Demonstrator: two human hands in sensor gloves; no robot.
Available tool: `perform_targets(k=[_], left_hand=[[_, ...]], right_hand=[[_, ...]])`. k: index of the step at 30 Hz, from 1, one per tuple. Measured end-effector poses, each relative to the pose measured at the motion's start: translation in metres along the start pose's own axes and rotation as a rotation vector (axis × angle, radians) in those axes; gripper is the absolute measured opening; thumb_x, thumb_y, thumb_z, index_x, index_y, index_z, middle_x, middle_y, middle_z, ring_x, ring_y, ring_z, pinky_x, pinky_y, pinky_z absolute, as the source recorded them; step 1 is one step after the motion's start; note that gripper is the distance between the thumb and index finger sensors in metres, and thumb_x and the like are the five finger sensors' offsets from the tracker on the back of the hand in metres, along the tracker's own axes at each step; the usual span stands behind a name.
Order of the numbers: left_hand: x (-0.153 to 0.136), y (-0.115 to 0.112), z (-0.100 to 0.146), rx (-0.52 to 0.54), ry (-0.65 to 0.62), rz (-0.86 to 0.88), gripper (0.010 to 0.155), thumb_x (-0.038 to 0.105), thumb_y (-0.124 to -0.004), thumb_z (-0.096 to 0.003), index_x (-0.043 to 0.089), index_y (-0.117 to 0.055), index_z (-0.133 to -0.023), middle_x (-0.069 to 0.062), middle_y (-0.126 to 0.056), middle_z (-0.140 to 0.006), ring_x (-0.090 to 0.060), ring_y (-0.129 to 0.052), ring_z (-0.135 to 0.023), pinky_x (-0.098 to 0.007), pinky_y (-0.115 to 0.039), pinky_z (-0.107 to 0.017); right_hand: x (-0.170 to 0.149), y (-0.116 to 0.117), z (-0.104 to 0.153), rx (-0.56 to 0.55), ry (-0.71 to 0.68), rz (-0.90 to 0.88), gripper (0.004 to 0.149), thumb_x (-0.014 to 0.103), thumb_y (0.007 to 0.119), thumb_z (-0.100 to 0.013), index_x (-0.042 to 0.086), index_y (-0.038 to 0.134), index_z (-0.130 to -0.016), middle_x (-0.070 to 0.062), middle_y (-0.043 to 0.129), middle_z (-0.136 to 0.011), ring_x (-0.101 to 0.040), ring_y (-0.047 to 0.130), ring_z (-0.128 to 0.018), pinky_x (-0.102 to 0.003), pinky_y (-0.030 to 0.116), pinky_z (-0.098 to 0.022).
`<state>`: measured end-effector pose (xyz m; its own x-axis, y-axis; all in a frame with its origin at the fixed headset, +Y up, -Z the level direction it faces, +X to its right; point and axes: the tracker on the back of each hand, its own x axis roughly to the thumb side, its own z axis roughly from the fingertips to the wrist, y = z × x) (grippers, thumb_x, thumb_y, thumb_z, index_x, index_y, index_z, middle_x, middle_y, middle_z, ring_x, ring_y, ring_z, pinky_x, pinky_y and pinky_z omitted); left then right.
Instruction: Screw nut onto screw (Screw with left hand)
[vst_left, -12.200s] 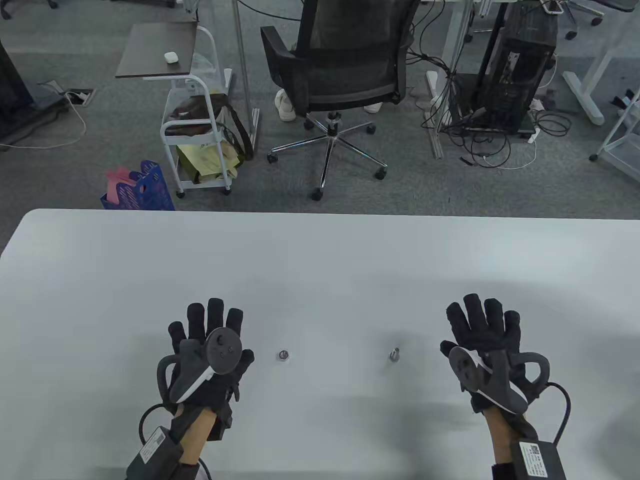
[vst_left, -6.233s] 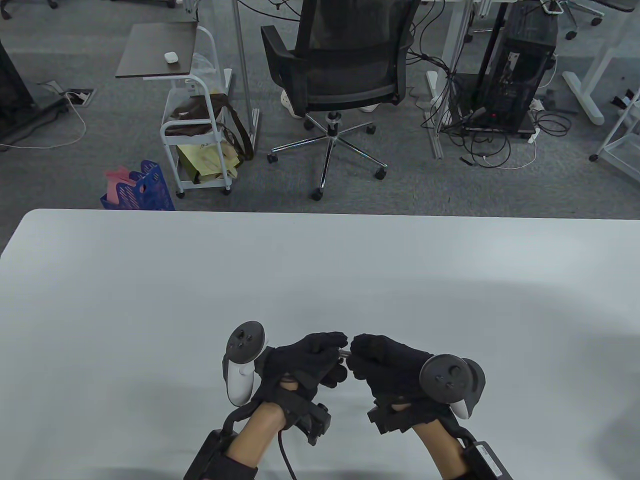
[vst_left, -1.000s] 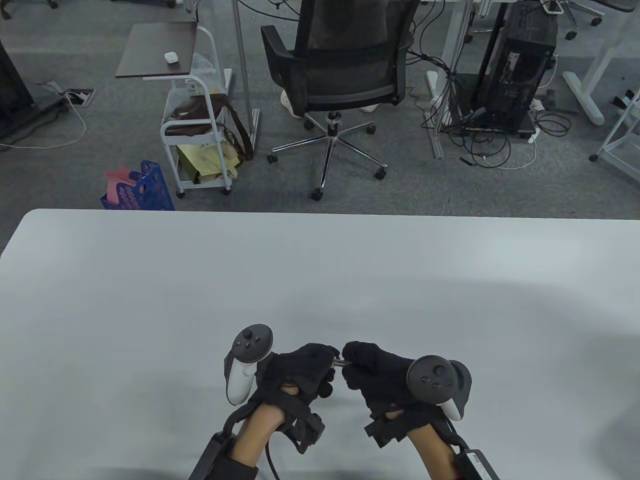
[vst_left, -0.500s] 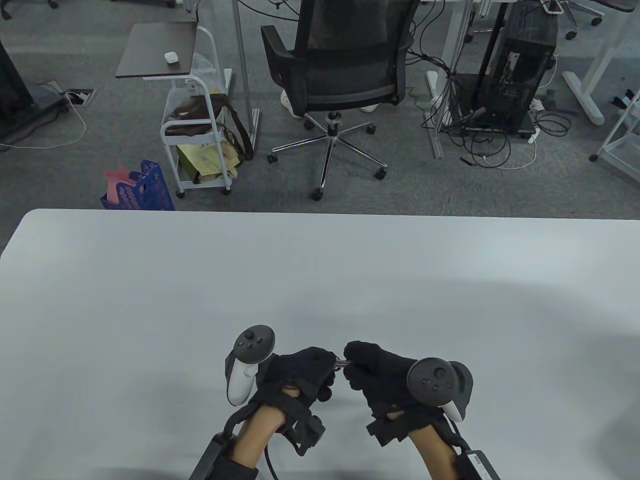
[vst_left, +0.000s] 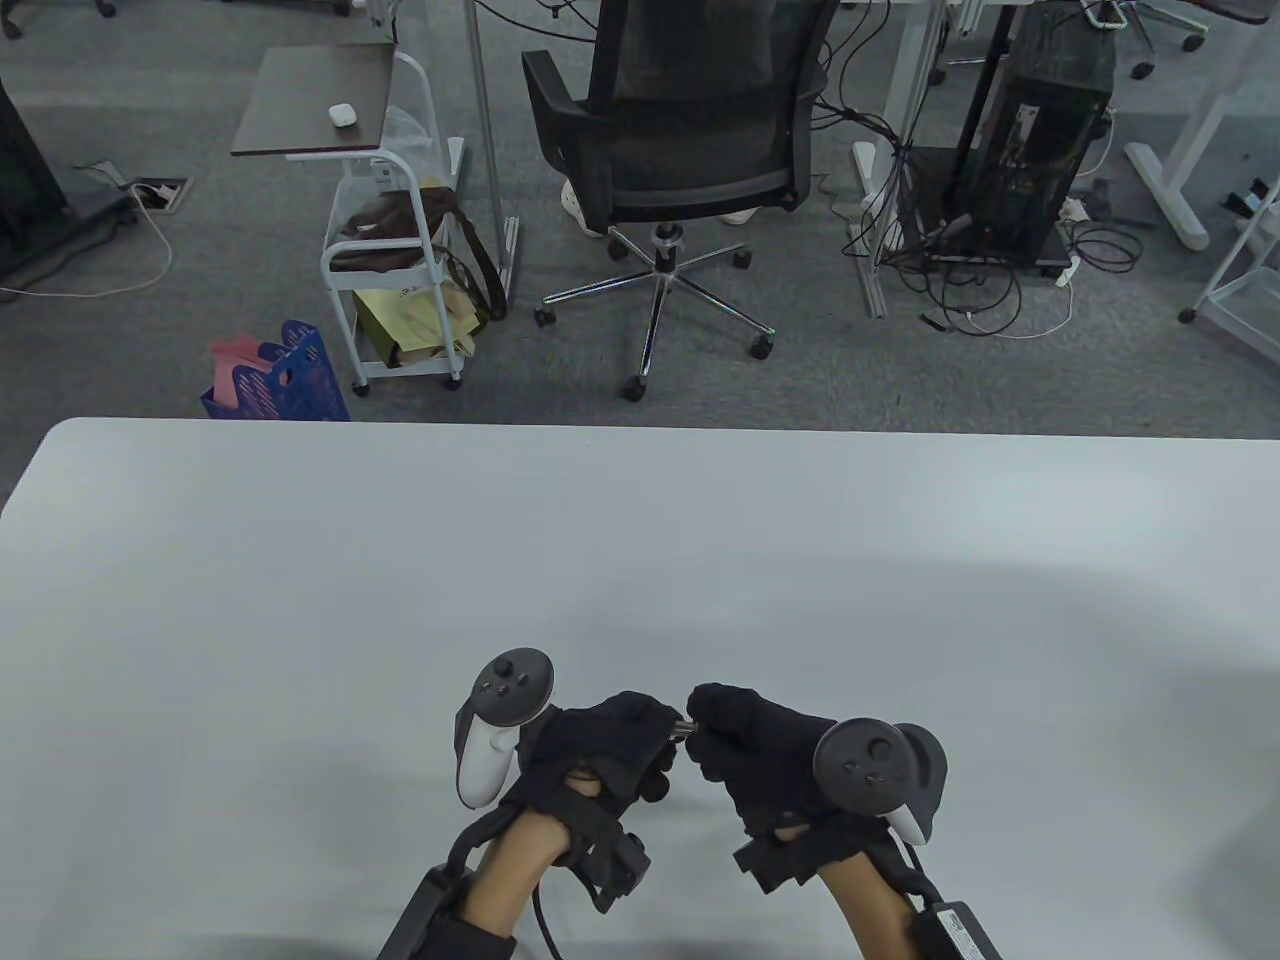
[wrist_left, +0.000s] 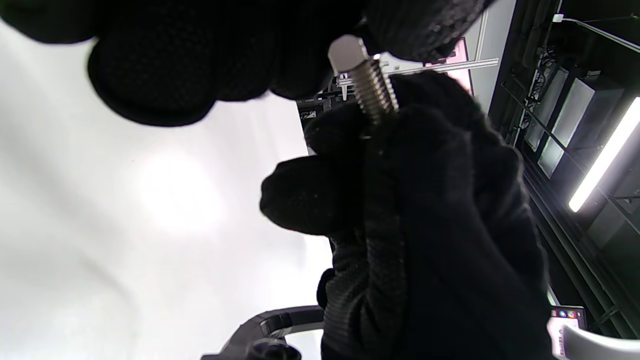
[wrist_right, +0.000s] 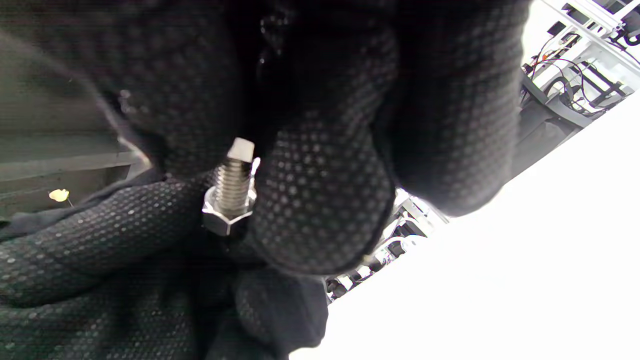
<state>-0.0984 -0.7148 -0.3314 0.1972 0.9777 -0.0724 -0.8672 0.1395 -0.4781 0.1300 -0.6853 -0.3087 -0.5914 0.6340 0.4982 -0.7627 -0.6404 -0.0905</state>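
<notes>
Both gloved hands meet low over the white table (vst_left: 640, 560) near its front edge. A silver screw (vst_left: 681, 727) spans the small gap between their fingertips. My right hand (vst_left: 706, 716) grips one end of the screw (wrist_right: 234, 180). My left hand (vst_left: 655, 728) pinches the hex nut (wrist_right: 224, 220), which sits on the threaded shaft, in its fingertips. In the left wrist view only the bare threaded shaft (wrist_left: 372, 87) shows between the two gloves, and the nut is hidden.
Nothing else lies on the table. Beyond its far edge are an office chair (vst_left: 690, 150), a small white cart (vst_left: 395, 290) and a blue crate (vst_left: 285, 375) on the floor.
At the earliest frame both hands lay flat, with nut and screw on the table. Since then they hold the parts together. Over the last second my left hand shifted slightly; my right stayed still.
</notes>
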Motion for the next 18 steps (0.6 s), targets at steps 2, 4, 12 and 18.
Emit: perform_targets(k=[2,4,12,18], left_hand=[[0.0002,-0.0006,-0.0005,-0.033,0.000,0.006,0.056,0.037,-0.071,-0.0444,0.002,-0.072,-0.087,-0.030,-0.080,-0.078,-0.046,-0.090,-0.052,-0.061,-0.070,-0.043],[-0.0004,-0.0012,-0.0012,-0.052,-0.003,0.015,0.056,0.035,-0.070,-0.0449,0.003,-0.068,-0.090,-0.028,-0.077,-0.081,-0.045,-0.089,-0.054,-0.060,-0.069,-0.045],[-0.0005,0.0002,0.0012,0.001,-0.003,0.024,0.060,0.042,-0.070,-0.0443,0.000,-0.080,-0.086,-0.032,-0.085,-0.076,-0.049,-0.092,-0.049,-0.063,-0.071,-0.041],[0.0015,-0.0017,0.0000,-0.040,-0.007,-0.003,0.056,0.036,-0.070,-0.0446,0.002,-0.070,-0.089,-0.029,-0.078,-0.080,-0.046,-0.089,-0.053,-0.061,-0.069,-0.044]], right_hand=[[0.0000,-0.0002,-0.0001,0.009,-0.003,0.016,0.048,0.036,0.095,-0.031,0.017,0.088,-0.074,-0.005,0.106,-0.060,-0.010,0.118,-0.027,-0.038,0.102,-0.031],[0.0004,-0.0006,-0.0003,0.022,-0.001,0.017,0.048,0.036,0.095,-0.031,0.017,0.087,-0.074,-0.006,0.106,-0.060,-0.011,0.118,-0.027,-0.039,0.102,-0.031],[0.0007,-0.0026,0.0008,-0.011,0.000,-0.011,0.048,0.036,0.096,-0.030,0.018,0.087,-0.074,-0.004,0.105,-0.061,-0.009,0.117,-0.028,-0.038,0.102,-0.032],[0.0016,-0.0015,0.0002,0.016,-0.007,0.022,0.048,0.036,0.095,-0.031,0.018,0.087,-0.074,-0.005,0.105,-0.060,-0.010,0.117,-0.027,-0.038,0.102,-0.031]])
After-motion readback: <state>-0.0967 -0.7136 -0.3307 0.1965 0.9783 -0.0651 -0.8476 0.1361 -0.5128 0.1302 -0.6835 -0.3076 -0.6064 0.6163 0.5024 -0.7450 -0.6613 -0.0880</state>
